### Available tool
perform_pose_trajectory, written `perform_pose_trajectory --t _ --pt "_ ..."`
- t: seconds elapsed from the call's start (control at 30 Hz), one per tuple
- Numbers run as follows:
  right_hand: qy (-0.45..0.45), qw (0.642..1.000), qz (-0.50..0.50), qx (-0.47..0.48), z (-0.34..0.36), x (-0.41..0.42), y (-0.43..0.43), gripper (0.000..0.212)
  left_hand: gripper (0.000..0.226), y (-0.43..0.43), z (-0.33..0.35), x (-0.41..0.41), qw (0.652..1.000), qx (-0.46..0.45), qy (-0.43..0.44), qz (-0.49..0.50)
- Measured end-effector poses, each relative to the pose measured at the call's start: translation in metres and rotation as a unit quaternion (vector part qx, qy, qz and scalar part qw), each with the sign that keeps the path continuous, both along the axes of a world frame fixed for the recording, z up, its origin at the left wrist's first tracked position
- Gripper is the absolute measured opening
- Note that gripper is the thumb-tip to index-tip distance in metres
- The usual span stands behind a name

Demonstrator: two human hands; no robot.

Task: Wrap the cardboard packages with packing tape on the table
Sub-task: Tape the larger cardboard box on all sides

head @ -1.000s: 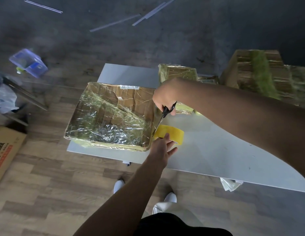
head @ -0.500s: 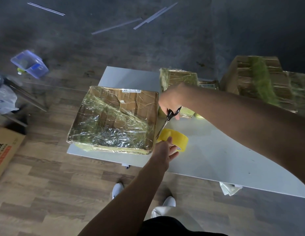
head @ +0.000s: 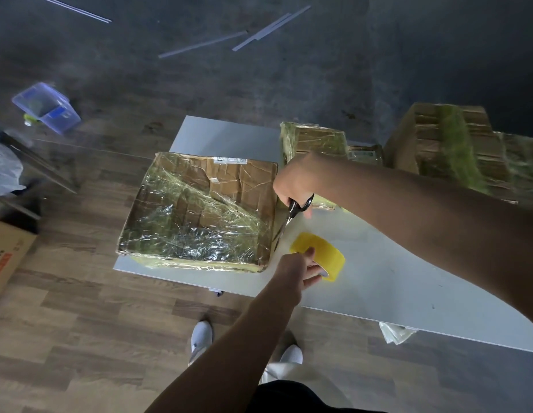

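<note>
white label (head: 230, 160) on package (head: 199, 210) far edge, print unreadable. tape roll (head: 323, 254) just right of package, left hand (head: 299, 267) gripping it. right hand (head: 292, 183) grasps scissors (head: 295, 210) beside package's right edge.

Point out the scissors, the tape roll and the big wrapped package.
scissors (head: 293, 208): head view, black handle.
tape roll (head: 329, 252): head view, yellow outer band.
big wrapped package (head: 199, 210): head view, middle of its top face.

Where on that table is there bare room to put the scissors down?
Bare table lies right of the tape roll and behind the big package. Crowded where scissors, left hand, right hand meet beside it.
</note>
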State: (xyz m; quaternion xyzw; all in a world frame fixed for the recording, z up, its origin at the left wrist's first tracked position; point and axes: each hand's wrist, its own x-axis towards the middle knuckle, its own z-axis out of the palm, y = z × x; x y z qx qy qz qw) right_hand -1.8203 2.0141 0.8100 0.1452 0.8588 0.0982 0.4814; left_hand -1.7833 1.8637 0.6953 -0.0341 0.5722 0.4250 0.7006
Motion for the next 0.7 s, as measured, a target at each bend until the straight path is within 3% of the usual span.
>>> perform_pose_trajectory --t 0.37,0.47,0.57,0.7 --pt "0.085 0.980 -0.179 -0.016 -0.003 0.071 0.019 0.046 0.019 0.001 -0.004 0.013 0.998 0.038 -0.038 -0.018" --pt "0.159 0.956 -0.246 0.004 -0.019 0.113 0.014 0.043 0.027 0.007 -0.003 0.018 0.998 0.047 -0.020 -0.048" --pt "0.177 0.929 -0.324 0.028 -0.045 0.152 0.002 0.047 0.020 0.009 -0.005 0.017 0.996 0.056 -0.012 -0.067" --pt "0.209 0.870 -0.442 0.066 -0.086 0.198 -0.021 0.046 0.017 0.011 -0.007 0.015 0.998 0.041 -0.004 -0.057"
